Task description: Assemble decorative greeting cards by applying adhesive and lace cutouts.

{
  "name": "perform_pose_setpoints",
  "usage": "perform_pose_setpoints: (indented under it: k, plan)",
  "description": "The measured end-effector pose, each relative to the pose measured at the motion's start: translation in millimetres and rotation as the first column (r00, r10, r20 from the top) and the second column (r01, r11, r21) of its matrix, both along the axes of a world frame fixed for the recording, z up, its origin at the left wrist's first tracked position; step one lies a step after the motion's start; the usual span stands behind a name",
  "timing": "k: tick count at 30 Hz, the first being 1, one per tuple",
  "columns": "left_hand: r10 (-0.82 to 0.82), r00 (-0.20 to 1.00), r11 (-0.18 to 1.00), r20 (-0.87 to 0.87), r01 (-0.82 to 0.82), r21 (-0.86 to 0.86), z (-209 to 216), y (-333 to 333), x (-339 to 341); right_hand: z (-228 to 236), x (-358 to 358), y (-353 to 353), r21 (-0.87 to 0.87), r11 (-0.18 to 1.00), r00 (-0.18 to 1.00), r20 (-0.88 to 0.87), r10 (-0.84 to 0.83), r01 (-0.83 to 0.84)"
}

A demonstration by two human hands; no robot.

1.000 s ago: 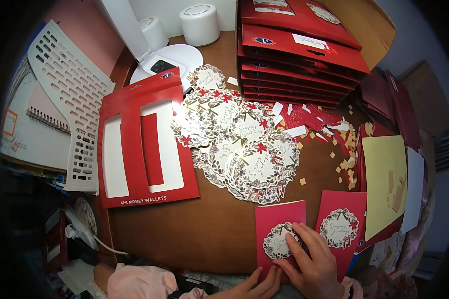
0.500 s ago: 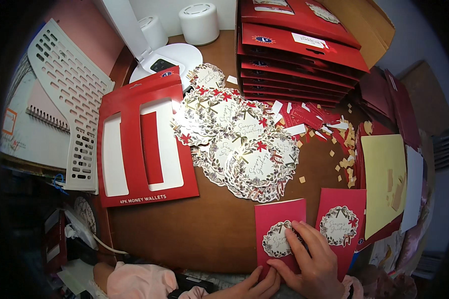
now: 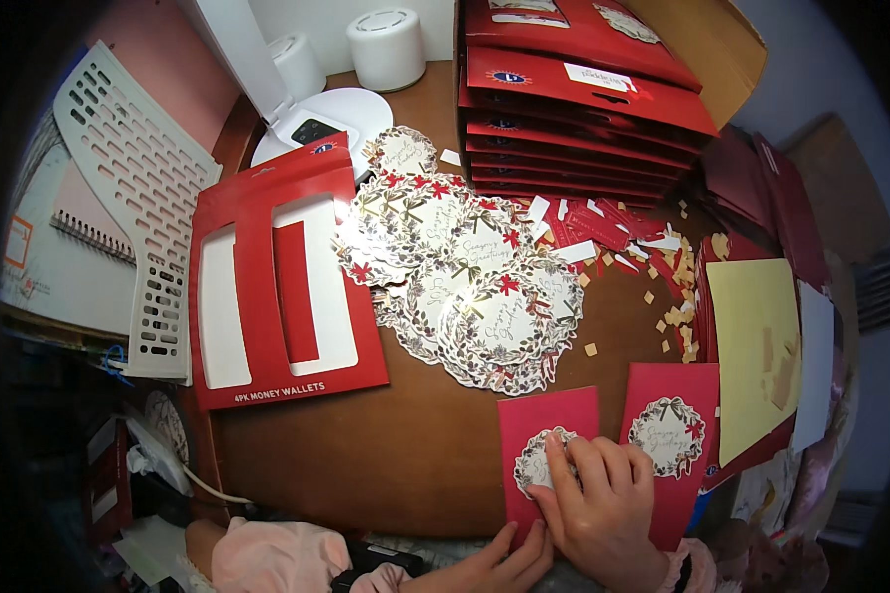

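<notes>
A round brown wooden table fills the view, crowded with paper goods. At its near edge lies a red card; the right hand rests flat on it, fingers together, pressing a round wreath sticker onto its face. The left hand, loosely open, touches the card's bottom edge. Just right of the card sits a second red card with a sticker. Beyond it, a heap of wreath stickers; farther back, stacked red packs.

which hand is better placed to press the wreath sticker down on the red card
Right. The right hand already has its fingers on the wreath sticker on the red card. The left hand sits lower, at the card's bottom edge.
</notes>
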State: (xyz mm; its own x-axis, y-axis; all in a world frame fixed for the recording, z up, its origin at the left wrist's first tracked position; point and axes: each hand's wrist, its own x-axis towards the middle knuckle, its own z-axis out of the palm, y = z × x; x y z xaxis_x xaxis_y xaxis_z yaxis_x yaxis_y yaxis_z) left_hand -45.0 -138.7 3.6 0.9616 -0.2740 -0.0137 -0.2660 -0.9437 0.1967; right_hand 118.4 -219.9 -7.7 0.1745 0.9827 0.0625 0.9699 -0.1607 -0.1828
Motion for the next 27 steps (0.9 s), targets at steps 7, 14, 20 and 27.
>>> perform_pose_setpoints:
  k: [7, 14, 20, 27]
  plan:
    - [0.02, 1.0, 0.999, 0.014, -0.019, -0.031, -7, -10, -2, -1, 2, -6, 0.104, 0.994, 0.998, 0.064, 0.017, -0.024]
    - [0.092, 0.985, 0.99, 0.149, -0.107, 0.093, -13, -24, -2, 45, 13, -46, 0.266, 0.961, 0.987, -0.122, 0.105, -0.069]
    - [0.27, 0.962, 0.952, 0.033, -0.272, 0.141, -12, -34, 6, 32, 19, -97, 0.186, 0.982, 0.999, -0.025, -0.041, 0.045]
    - [0.394, 0.899, 0.907, 0.19, -0.414, 0.075, -20, -38, 10, -6, 32, -117, 0.108, 0.993, 0.998, 0.046, 0.039, -0.044]
